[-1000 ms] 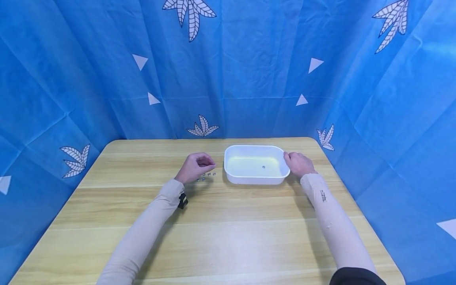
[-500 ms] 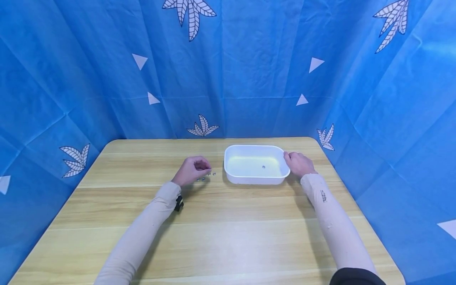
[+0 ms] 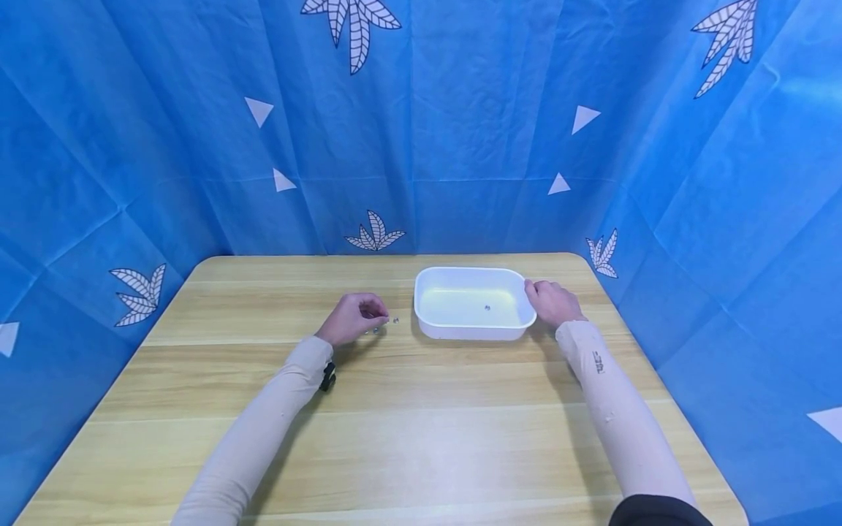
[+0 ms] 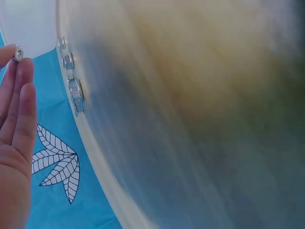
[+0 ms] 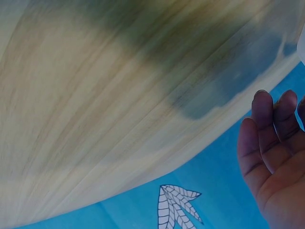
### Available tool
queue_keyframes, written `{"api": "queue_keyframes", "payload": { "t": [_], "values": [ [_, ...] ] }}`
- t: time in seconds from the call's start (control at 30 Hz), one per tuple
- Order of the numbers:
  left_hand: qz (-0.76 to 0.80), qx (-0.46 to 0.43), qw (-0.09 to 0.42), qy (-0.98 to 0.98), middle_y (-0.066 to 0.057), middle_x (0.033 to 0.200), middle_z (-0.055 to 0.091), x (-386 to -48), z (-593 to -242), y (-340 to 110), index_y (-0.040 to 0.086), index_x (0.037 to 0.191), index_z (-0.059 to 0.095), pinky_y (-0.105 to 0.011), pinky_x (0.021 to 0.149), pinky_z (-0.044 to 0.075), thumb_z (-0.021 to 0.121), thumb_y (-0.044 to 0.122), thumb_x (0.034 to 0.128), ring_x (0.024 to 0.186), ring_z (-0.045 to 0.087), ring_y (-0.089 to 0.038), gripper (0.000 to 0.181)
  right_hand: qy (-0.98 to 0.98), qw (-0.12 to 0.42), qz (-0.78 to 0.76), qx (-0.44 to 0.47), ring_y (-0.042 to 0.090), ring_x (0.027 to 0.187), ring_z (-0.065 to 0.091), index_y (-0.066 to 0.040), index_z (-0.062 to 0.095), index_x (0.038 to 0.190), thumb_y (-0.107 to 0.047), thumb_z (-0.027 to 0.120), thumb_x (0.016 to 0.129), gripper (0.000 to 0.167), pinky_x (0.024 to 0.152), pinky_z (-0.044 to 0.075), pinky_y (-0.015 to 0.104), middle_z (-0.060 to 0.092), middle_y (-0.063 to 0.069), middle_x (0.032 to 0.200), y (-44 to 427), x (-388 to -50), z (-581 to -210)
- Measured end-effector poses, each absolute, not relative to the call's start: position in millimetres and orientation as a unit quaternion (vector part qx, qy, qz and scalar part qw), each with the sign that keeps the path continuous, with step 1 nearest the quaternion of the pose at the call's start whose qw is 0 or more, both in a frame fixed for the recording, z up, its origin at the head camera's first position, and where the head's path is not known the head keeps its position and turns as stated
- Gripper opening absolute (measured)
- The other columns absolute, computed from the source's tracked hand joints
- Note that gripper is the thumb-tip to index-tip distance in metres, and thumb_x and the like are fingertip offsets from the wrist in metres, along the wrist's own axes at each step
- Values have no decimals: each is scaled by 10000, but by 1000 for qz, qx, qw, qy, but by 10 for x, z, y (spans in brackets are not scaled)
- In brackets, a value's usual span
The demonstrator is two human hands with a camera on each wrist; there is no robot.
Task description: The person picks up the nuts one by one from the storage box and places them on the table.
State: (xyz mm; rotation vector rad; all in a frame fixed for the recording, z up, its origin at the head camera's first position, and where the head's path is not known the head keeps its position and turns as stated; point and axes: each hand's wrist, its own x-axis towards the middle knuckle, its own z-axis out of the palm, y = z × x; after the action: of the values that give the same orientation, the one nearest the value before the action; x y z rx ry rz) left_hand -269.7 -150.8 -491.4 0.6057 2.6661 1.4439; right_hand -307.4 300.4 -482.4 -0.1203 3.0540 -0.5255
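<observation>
In the left wrist view, my left hand (image 4: 19, 114) pinches a small silver nut (image 4: 18, 53) between its fingertips, a little off the table. Several like it stand on the wood beside that hand, among them a nut (image 4: 68, 61) with flat sides. In the head view, the left hand (image 3: 353, 319) partly covers this group, and a single nut (image 3: 395, 321) shows just right of its fingertips. My right hand (image 3: 555, 303) grips the right end of a white plastic tub (image 3: 470, 333), thumb over the rim. One small silver nut (image 3: 487, 307) lies on the tub's floor.
The pale wooden table (image 3: 421, 431) runs from the person to a blue curtain (image 3: 473, 146) printed with leaves and triangles, which closes off the back and both sides. A dark band (image 3: 327, 376) sits at the left wrist.
The left hand has moved slightly left and toward the person, down over the nuts, so fewer of them show. The right hand and the tub have stayed where they were.
</observation>
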Motion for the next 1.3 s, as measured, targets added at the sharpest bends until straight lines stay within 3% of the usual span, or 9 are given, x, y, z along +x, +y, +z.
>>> {"api": "queue_keyframes", "payload": {
  "t": [0.5,1.3],
  "values": [
    [360,253,39,897,-53,928,747,-2743,-4932,-1474,33,962,739,-318,840,613,763,28,885,878,686,-154,81,985,21,-168,-38,498,1218,623,31,630,1330,-513,129,1093,777,1024,505,644,660,295,1319,2992,-3060,-4805],
    [264,282,54,921,-19,969,771,-2763,-4941,-1391,104,947,750,-325,880,610,782,64,885,894,688,-125,80,984,22,-172,-39,500,1203,630,27,653,1291,-506,139,1092,767,1016,501,650,674,286,1297,3022,-3075,-4812]
  ]
}}
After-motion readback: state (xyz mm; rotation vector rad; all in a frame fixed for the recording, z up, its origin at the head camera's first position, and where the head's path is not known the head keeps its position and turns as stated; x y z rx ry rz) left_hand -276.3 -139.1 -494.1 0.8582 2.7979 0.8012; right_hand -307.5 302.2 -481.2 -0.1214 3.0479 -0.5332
